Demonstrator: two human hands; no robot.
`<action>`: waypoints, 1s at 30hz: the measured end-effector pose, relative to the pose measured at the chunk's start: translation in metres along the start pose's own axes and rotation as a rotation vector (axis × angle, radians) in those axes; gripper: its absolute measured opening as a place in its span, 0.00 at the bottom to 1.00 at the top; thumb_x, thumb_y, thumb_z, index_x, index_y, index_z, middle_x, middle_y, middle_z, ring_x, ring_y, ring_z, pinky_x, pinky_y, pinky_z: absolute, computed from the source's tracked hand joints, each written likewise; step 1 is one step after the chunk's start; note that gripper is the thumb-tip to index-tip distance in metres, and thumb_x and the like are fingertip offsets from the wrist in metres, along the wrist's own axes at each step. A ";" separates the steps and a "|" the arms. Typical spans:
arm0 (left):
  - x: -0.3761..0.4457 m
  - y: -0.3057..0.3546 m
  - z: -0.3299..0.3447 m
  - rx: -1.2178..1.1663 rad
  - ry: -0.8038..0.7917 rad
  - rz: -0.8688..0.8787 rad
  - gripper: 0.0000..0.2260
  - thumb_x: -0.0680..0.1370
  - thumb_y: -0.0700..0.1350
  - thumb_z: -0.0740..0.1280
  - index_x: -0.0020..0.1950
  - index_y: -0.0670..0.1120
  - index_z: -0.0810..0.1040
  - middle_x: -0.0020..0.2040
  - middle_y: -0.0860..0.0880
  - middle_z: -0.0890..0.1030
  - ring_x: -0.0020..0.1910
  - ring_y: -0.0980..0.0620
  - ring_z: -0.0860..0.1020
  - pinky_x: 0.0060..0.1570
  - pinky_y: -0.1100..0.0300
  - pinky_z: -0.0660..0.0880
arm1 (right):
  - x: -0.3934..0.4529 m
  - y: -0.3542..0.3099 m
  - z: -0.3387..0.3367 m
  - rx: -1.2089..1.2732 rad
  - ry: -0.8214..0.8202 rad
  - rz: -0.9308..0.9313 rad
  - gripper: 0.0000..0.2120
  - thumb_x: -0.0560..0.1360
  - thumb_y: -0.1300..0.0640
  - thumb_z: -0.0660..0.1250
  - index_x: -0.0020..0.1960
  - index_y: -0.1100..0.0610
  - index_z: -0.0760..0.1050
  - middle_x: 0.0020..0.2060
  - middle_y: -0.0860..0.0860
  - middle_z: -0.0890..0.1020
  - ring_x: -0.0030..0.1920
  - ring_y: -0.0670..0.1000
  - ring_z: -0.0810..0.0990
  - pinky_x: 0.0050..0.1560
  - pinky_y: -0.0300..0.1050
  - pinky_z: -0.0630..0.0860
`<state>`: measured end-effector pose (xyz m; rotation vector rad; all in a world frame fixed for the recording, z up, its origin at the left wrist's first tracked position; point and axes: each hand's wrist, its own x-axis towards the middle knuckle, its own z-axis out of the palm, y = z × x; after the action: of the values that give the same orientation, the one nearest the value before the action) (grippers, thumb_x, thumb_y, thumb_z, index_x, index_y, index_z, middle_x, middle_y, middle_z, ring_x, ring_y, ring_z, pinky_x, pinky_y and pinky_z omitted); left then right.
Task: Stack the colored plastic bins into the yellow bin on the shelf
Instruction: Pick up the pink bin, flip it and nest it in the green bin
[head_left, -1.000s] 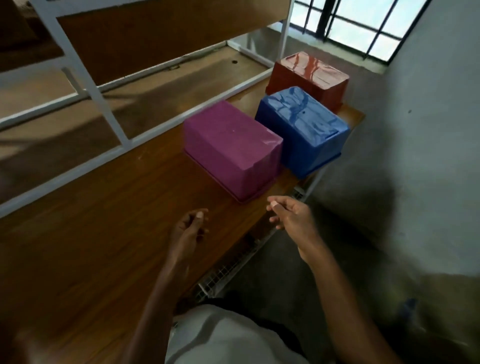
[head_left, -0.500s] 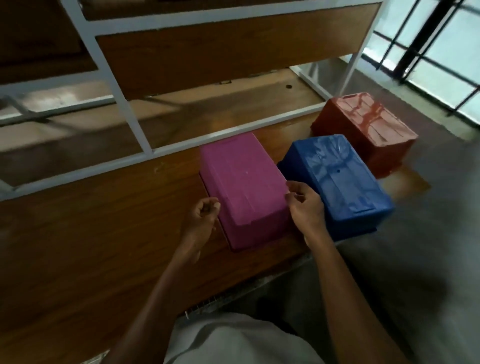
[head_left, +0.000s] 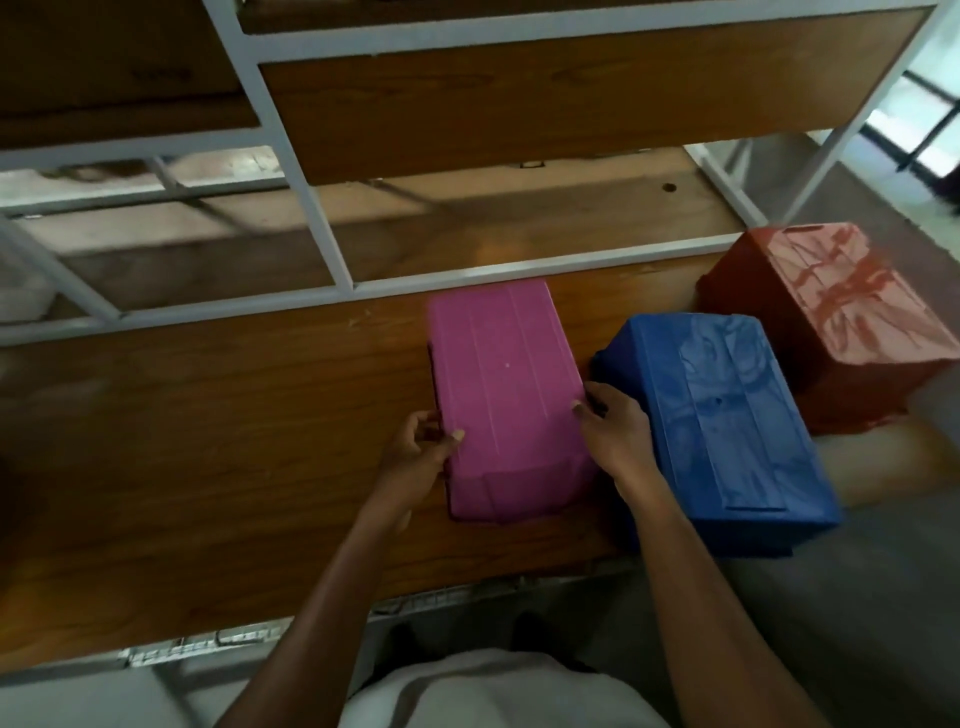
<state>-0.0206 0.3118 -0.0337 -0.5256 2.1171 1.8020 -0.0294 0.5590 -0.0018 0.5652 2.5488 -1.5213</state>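
pink bin (head_left: 506, 395): plastic, matt, faint ribs along its upturned base
blue bin (head_left: 727, 415): glossy plastic, streaked with reflections
red bin (head_left: 841, 317): glossy plastic, bright glare
bench (head_left: 208, 441): brown wood grain, slight sheen
shelf frame (head_left: 322, 228): white-painted metal

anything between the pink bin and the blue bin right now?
Only the right hand: in the head view its fingers wrap the pink bin's right edge, in the narrow gap beside the blue bin. Farther back the gap shows bare wood.
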 end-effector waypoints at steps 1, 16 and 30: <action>-0.001 0.000 -0.001 -0.004 -0.002 -0.010 0.22 0.79 0.54 0.73 0.70 0.54 0.71 0.63 0.52 0.79 0.56 0.51 0.82 0.46 0.58 0.81 | -0.001 -0.001 0.001 -0.003 0.009 -0.019 0.22 0.84 0.57 0.64 0.77 0.57 0.72 0.68 0.52 0.80 0.68 0.54 0.78 0.65 0.48 0.76; 0.001 -0.015 -0.099 0.112 0.140 -0.010 0.16 0.81 0.42 0.72 0.68 0.45 0.75 0.54 0.50 0.82 0.48 0.45 0.82 0.44 0.58 0.79 | -0.065 -0.074 0.086 -0.249 0.139 -0.402 0.25 0.78 0.43 0.66 0.74 0.49 0.73 0.71 0.48 0.77 0.73 0.55 0.72 0.73 0.62 0.65; -0.011 0.126 -0.104 0.467 -0.075 0.384 0.07 0.82 0.55 0.69 0.55 0.54 0.81 0.49 0.57 0.82 0.49 0.56 0.81 0.41 0.64 0.73 | -0.117 -0.108 0.192 -0.545 -0.002 -0.724 0.25 0.78 0.42 0.66 0.71 0.52 0.76 0.70 0.50 0.79 0.72 0.56 0.72 0.65 0.53 0.68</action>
<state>-0.0699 0.2280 0.0977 0.0695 2.5993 1.3795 0.0214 0.3163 0.0273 -0.4707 3.1449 -0.8278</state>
